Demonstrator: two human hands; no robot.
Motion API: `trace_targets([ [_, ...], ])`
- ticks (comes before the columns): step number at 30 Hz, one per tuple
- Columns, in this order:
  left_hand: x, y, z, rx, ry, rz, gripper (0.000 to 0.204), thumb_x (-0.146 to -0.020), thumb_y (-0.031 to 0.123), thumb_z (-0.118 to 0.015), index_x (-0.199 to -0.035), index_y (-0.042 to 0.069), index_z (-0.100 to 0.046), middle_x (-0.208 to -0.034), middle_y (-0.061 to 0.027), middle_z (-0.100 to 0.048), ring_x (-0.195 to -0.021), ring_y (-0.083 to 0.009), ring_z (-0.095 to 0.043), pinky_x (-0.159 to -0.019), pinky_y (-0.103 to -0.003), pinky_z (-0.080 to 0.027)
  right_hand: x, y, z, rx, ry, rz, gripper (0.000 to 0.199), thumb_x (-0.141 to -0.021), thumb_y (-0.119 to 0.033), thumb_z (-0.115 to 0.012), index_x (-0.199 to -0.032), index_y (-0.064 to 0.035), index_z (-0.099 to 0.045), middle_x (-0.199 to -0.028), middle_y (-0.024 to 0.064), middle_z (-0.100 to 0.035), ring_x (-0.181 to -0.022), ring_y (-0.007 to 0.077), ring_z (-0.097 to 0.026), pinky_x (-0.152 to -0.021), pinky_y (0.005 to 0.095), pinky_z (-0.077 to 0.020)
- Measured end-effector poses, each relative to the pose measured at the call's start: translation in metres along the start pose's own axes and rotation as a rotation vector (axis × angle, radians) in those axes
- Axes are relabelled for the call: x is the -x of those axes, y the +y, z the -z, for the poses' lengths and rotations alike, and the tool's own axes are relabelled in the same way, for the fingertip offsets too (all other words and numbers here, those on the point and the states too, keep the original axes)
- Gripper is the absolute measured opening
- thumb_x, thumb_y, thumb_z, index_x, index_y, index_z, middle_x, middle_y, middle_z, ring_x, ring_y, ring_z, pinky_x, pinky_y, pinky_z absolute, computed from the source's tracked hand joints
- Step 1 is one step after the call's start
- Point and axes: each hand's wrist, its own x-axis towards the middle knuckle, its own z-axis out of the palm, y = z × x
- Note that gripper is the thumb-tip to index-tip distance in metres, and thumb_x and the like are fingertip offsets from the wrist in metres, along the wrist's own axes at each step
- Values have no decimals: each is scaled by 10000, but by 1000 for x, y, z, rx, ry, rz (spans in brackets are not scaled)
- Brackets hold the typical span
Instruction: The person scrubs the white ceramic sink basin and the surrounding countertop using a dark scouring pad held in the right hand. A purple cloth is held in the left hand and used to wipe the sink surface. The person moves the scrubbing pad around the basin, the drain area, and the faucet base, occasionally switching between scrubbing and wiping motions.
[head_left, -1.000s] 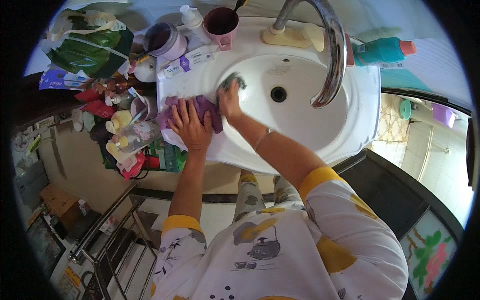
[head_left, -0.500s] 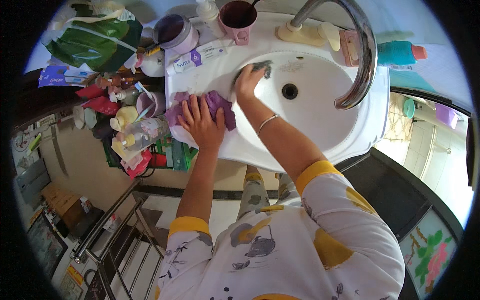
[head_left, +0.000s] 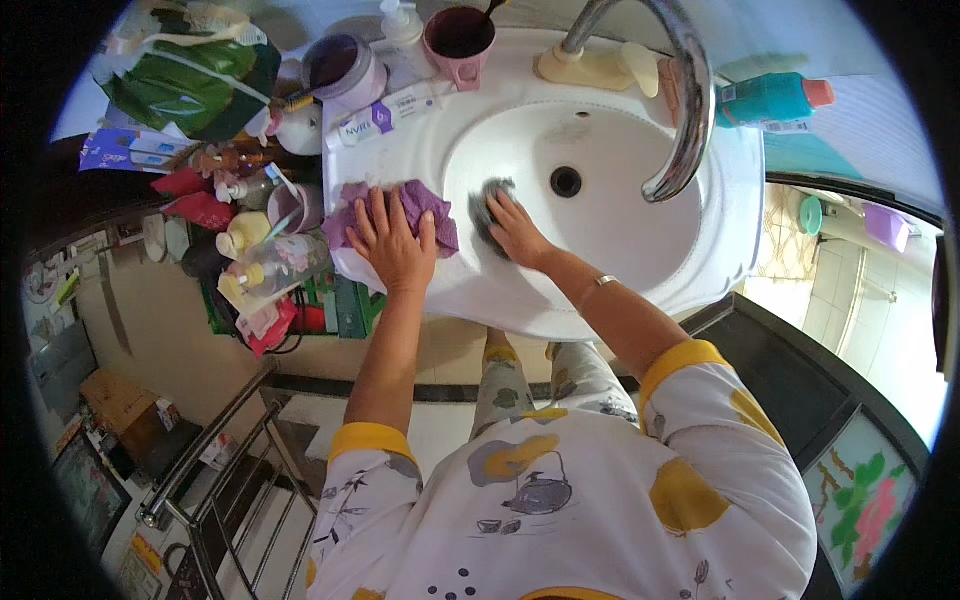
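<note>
My left hand (head_left: 399, 248) lies flat with fingers spread on a crumpled purple cloth (head_left: 440, 222), on the left side of the white sink's rim. Inside the basin (head_left: 620, 245), my right hand (head_left: 522, 232) holds a dark grey scrubber (head_left: 482, 212) against the sloping left wall. The scrubber is slightly blurred and partly hidden under the fingers. The drain (head_left: 566, 182) lies to the right of it, uncovered.
A chrome faucet (head_left: 702, 100) arches over the basin's right side. Along the back rim are a toothpaste tube (head_left: 385, 118), a pink mug (head_left: 462, 50), a pump bottle (head_left: 403, 30) and a jar (head_left: 345, 72). A teal bottle (head_left: 765, 100) lies at right. Several bottles crowd the left.
My right hand has moved the scrubber from the upper left of the basin down toward me along its left wall. My left hand stays on the purple cloth.
</note>
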Motion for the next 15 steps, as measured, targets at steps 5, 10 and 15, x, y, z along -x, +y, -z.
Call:
trace_targets([
  [5, 2, 0, -2, -6, 23, -8, 582, -879, 446, -540, -1338, 87, -518, -1477, -125, -396, -1398, -363, -267, -1111, -602, -131, 21, -12, 10, 195, -8, 57, 563, -952, -201, -477, -1441, 26, -314, -1491, 236, -307, -1411, 366, -241, -1161, 462, -195],
  [10, -5, 4, -2, -22, -3, -10, 585, -878, 443, -540, -1344, 89, -513, -1475, -121, -398, -1397, -367, -268, -1109, -598, -139, -75, 30, -1, 315, 553, -189, 650, -915, -247, -528, -1434, 61, -287, -1484, 263, -303, -1402, 405, -235, -1157, 482, -189],
  [15, 8, -5, -4, -32, 9, 15, 591, -879, 436, -538, -1353, 85, -502, -1488, -112, -383, -1398, -371, -263, -1110, -602, -134, -2, -30, -27, -82, 122, 107, 658, -905, -156, -534, -1464, 31, -241, -1484, 309, -267, -1414, 425, -211, -1164, 491, -185],
])
